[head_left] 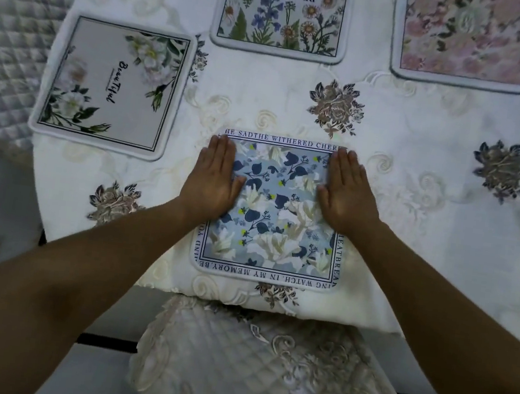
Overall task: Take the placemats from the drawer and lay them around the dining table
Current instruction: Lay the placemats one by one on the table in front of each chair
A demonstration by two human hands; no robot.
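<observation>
A blue floral placemat (275,218) with a lettered border lies flat at the near edge of the round dining table (419,170). My left hand (213,179) presses flat on its left side and my right hand (345,194) presses flat on its right side, fingers straight. Three more placemats lie on the table: a grey one with white flowers (112,83) at the left, a botanical one reading "BEAUTIFUL" (283,9) at the far middle, and a pink floral one (466,38) at the far right.
The table wears a white embroidered cloth with brown flower motifs (335,108). A quilted chair seat (263,370) stands just below the near edge. Another quilted chair (6,34) stands at the left.
</observation>
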